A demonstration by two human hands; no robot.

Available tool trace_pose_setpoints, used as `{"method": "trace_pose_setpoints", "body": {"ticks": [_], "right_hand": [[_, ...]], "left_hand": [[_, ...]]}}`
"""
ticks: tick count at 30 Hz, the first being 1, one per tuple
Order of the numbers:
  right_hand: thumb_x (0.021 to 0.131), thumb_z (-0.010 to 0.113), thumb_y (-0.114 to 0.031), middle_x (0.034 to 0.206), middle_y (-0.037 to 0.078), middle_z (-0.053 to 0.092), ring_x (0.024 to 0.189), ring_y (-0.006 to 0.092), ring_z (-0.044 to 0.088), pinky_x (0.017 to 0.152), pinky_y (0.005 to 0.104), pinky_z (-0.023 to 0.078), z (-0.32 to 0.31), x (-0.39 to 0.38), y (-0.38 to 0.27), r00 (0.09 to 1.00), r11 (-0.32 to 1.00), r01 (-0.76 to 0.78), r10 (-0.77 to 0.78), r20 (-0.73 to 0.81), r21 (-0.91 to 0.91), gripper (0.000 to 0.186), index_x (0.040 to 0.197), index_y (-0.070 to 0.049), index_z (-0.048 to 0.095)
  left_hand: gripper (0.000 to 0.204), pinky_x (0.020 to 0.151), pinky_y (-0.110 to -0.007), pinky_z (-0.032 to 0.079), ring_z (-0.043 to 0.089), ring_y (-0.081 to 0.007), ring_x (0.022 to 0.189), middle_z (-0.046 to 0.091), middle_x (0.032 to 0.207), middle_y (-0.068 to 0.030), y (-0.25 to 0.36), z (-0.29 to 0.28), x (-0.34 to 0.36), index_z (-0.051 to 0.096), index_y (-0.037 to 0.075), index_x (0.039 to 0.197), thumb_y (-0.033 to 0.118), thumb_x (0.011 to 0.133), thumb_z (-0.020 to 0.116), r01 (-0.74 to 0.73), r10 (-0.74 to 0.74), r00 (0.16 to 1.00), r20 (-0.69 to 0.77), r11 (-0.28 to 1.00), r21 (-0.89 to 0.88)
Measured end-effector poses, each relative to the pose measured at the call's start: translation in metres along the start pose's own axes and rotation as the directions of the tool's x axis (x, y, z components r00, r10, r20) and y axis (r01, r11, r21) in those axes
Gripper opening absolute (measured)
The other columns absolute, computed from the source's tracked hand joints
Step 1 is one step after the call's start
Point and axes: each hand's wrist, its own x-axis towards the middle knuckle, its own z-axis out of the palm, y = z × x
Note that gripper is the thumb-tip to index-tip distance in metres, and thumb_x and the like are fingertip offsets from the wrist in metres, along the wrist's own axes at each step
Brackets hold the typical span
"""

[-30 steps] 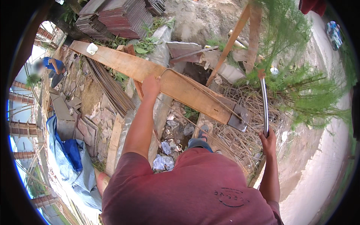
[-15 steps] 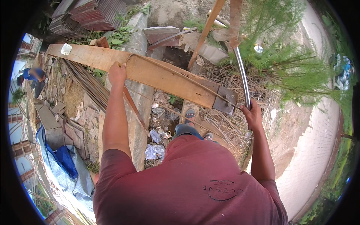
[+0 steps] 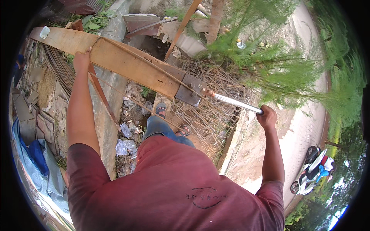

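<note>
One rod (image 3: 169,76), one bar (image 3: 238,103) (two hands (image 3: 267,118))

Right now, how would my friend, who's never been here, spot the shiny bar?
Find the long wooden plank slanting across the picture and follow it to the dark metal plate at its lower right end. Just past that plate, a straight bar reaches to the person's right hand. It's smooth and silvery, while the bent rods heaped near it are thin and brown.

No readable text; only blurred dark lettering (image 3: 207,197) on the maroon shirt (image 3: 154,181).
</note>
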Motion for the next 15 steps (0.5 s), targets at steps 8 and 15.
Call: {"method": "trace_pose_setpoints", "body": {"ticks": [8,15], "right_hand": [[0.073,0.067,-0.014,0.064,0.01,0.051,0.062,0.0328,0.054,0.057,0.0431,0.043,0.025,0.074,0.044,0.928,0.927,0.371,-0.373,-0.018,-0.052,0.023,0.066,-0.008,0.046],[0.077,0.066,-0.015,0.072,0.008,0.052,0.075,0.0294,0.054,0.07,0.0418,0.042,0.032,0.184,0.02,0.751,0.755,0.649,-0.655,-0.082,-0.093,0.016,0.072,-0.009,0.052]], "left_hand": [[0.083,0.089,-0.044,0.046,0.06,-0.039,0.105,0.063,0.107,-0.0277,-0.034,0.02,0.031,0.061,-0.005,0.109,0.07,0.075,0.058,-0.017,0.017,1.0,0.011,0.999,0.027],[0.083,0.09,-0.043,0.045,0.058,-0.0384,0.108,0.062,0.111,-0.026,-0.042,0.027,0.037,0.062,-0.002,0.114,0.071,0.077,0.053,-0.143,0.143,0.99,0.006,0.99,0.001]]}}
